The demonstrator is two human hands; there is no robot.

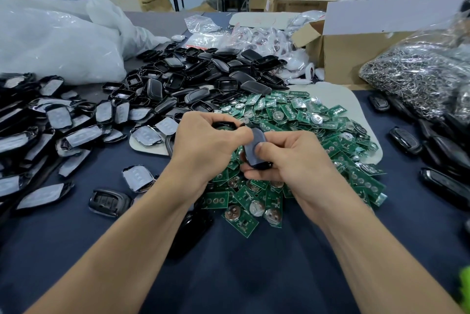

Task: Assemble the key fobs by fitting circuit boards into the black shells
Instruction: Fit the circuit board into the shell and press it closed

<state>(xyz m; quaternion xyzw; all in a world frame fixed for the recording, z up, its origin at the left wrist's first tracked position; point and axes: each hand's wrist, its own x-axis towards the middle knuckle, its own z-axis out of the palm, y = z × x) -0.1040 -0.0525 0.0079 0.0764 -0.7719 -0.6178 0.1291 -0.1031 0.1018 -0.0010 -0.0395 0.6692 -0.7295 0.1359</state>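
Evidently light and stiff, the black shell (255,147) sits pinched between thumb and fingers of the right hand (290,161), above the circuit boards (320,133). The left hand (203,146) curls round a second shell piece (221,124). Glossy plastic probably slips, so grip the rims.

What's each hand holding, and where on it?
Left hand pinches a black shell by its edge; right hand grips a second shell, thumb on its face.

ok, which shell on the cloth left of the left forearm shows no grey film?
The black shell nearest the camera: bare dark face with button outlines. The neighbouring shells all show grey film.
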